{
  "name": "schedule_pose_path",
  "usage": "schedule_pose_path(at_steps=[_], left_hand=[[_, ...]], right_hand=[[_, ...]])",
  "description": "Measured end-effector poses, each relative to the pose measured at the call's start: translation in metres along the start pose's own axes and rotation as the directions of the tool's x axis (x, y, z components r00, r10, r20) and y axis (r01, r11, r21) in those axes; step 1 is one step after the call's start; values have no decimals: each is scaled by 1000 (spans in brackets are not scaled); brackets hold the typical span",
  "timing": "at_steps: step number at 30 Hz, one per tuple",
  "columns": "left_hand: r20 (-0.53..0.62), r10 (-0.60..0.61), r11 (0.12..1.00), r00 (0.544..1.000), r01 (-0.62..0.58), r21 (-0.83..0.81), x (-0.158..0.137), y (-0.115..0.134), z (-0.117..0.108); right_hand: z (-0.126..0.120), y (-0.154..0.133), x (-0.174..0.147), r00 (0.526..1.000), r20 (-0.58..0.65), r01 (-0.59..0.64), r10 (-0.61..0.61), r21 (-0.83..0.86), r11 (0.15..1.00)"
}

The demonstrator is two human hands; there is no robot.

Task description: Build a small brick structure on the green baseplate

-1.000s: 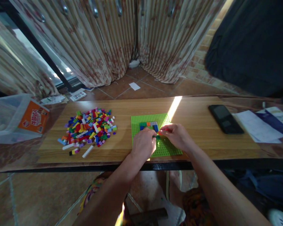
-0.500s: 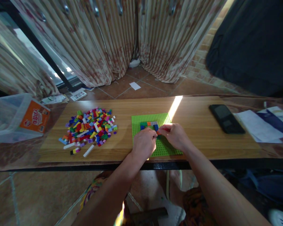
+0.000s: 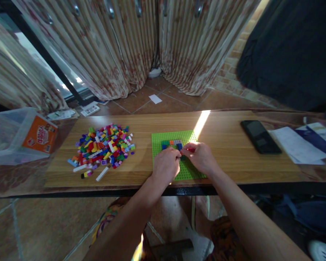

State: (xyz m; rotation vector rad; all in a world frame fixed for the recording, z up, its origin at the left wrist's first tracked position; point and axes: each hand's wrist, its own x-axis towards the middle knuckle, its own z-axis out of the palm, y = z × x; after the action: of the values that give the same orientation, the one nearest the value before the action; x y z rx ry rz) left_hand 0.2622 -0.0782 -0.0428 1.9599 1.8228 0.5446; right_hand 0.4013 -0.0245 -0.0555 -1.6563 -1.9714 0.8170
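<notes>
A green studded baseplate (image 3: 156, 139) lies on the wooden table. Standing on it, a row of toy bricks (image 3: 171, 143) in green, orange and grey turns at its ends into blue bricks (image 3: 180, 146). My left hand (image 3: 167, 163) rests over the near left part of the plate, fingers curled in at the bricks; its fingertips are partly hidden. From the right, my right hand (image 3: 199, 156) pinches at the blue end, with a red brick (image 3: 190, 149) showing under its fingers. Both hands' fingertips nearly meet. The bricks beneath my left hand are hidden.
A heap of mixed bricks (image 3: 105, 145) spreads over the left of the table (image 3: 225, 130). A clear plastic box (image 3: 11, 137) with an orange label is beyond the left end. A black phone (image 3: 260, 137) lies at the right, near some papers (image 3: 299, 146).
My right hand has shifted slightly, its fingers a little more curled, and red now shows beneath them. My left hand stays in place.
</notes>
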Motion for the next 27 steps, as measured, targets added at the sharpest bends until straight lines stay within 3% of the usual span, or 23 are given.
schedule_pose_path(at_steps=[11, 19, 27], left_hand=[[-69, -35, 997, 997, 30, -69, 7, -5, -5], [27, -174, 984, 984, 172, 50, 18, 6, -5], [38, -207, 976, 978, 204, 82, 22, 6, -4]], right_hand=[[-14, 1, 0, 997, 67, 30, -32, 22, 999], [-12, 1, 3, 996, 94, 12, -12, -2, 1000], [-11, 3, 4, 997, 74, -8, 7, 13, 1000]])
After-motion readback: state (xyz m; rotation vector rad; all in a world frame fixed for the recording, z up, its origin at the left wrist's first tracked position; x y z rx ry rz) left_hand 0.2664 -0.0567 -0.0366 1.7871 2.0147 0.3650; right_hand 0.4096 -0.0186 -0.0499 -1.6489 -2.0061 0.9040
